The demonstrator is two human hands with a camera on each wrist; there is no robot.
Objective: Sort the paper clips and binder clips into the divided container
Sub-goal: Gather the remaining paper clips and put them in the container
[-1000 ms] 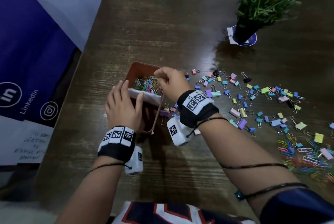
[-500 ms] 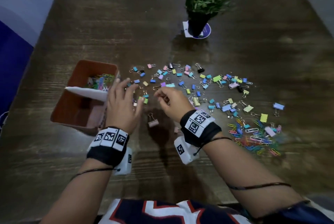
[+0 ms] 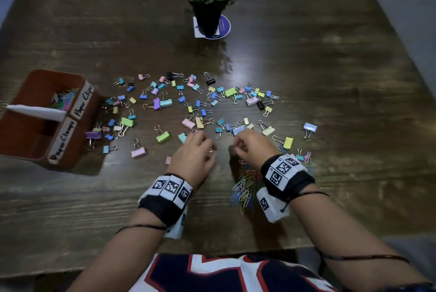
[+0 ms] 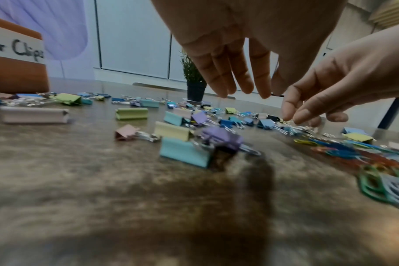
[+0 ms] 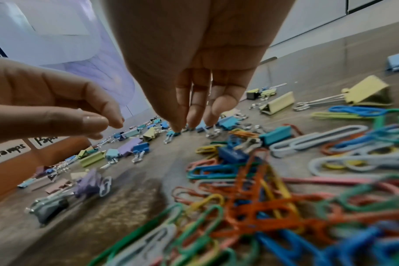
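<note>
Now both the left hand [image 3: 192, 157] and right hand [image 3: 253, 148] hover slack-fingered and empty over scattered binder clips [image 3: 162, 136], apparently between picks; next comes pinching one for the divided container [image 3: 30, 150].

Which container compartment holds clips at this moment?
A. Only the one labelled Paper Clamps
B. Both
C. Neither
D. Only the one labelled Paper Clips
D: in the head view, coloured paper clips lie in the far compartment of the container, and the near compartment shows only its bare floor.
</note>
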